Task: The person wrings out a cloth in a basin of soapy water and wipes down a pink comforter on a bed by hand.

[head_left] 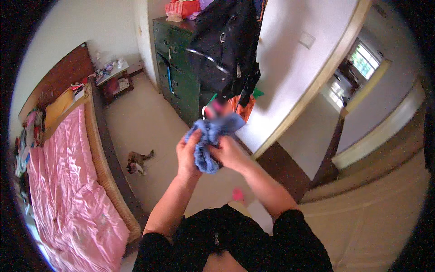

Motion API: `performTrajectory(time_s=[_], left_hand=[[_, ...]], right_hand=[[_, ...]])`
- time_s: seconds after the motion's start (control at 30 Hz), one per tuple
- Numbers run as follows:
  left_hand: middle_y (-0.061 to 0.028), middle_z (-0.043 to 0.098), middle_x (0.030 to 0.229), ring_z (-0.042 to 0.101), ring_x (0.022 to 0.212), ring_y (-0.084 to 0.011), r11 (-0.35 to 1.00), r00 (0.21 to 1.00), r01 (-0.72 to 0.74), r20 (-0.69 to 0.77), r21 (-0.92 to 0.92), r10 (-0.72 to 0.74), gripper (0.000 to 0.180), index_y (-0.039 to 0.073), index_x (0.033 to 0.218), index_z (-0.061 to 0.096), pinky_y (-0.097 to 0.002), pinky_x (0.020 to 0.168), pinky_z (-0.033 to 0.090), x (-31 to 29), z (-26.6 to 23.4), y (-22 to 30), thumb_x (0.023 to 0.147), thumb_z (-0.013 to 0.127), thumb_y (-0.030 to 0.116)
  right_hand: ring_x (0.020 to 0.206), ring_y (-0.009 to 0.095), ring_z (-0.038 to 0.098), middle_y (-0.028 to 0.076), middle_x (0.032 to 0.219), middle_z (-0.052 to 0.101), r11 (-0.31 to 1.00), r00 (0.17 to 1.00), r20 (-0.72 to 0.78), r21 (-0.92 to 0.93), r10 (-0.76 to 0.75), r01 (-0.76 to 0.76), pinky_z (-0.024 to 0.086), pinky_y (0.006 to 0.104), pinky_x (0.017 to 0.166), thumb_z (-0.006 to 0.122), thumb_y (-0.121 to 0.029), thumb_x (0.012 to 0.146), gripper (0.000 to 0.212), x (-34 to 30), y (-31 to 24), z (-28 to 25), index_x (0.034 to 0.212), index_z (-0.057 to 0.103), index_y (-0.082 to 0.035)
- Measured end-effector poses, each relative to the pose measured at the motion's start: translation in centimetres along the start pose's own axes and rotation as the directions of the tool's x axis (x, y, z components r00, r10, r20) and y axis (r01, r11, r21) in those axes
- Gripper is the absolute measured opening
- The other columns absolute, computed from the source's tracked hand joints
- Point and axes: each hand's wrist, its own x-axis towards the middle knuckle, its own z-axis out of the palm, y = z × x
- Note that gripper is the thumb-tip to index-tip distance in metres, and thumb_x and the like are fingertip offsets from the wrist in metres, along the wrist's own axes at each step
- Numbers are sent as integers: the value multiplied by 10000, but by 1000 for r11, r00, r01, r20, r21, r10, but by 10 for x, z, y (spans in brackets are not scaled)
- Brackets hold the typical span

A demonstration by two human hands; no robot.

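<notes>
Both of my hands are closed on a bunched, fluffy blue cloth, held up in front of my body. My left hand grips its left side, with the thumb on top. From the right, my right hand pinches into its middle, and those fingertips are partly lost in the folds. One flatter end of the cloth sticks out beyond my right hand. Whether it is a towel or a garment I cannot make out.
To the left stands a bed with a pink quilt. A cat lies on the floor beside it. Ahead are a green cabinet, black hanging bags or clothes and a bedside table. A doorway opens on the right.
</notes>
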Motion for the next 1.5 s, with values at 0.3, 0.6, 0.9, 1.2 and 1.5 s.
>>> performTrajectory(time_s=[0.3,0.6,0.9,1.2,1.5], left_hand=[[-160,662,987,664,836,-308,891,960,-137,-278,-433,12,382,-20,1138,562,-439,772,558,43,97,-75,923,592,294],[-30,533,743,540,726,-205,863,896,-209,-443,-460,-19,178,150,834,498,-361,710,472,29,190,-88,935,474,294],[-176,661,1036,637,925,-341,787,988,-145,-134,-599,81,527,24,1137,588,-491,850,513,35,189,-123,923,466,489],[-144,671,1000,643,877,-289,739,944,-286,-314,-611,106,458,52,1058,626,-469,765,536,-3,158,-110,895,522,468],[-131,676,1002,653,884,-276,762,796,-472,-586,-444,152,455,57,1134,605,-458,824,531,-41,125,-88,949,487,456]], right_hand=[[1301,302,449,141,1403,467,616,864,-334,-787,-377,-36,376,379,1067,530,-28,875,471,117,184,-371,1343,493,-75],[1407,279,303,103,1540,307,-106,888,-85,-983,-452,-148,187,501,1148,509,-126,878,571,163,213,-472,1436,395,-87],[1432,202,253,48,1578,218,-250,908,-131,-937,-397,-245,272,441,1098,531,-145,872,656,161,253,-586,1484,297,-125],[1419,175,284,-10,1562,271,-381,917,-249,-851,-310,-360,348,399,1039,519,-156,874,654,168,221,-536,1489,297,-166],[1233,364,487,203,1333,505,521,523,-27,-132,-852,843,353,471,1063,539,-165,930,417,59,92,-245,1321,488,-28]])
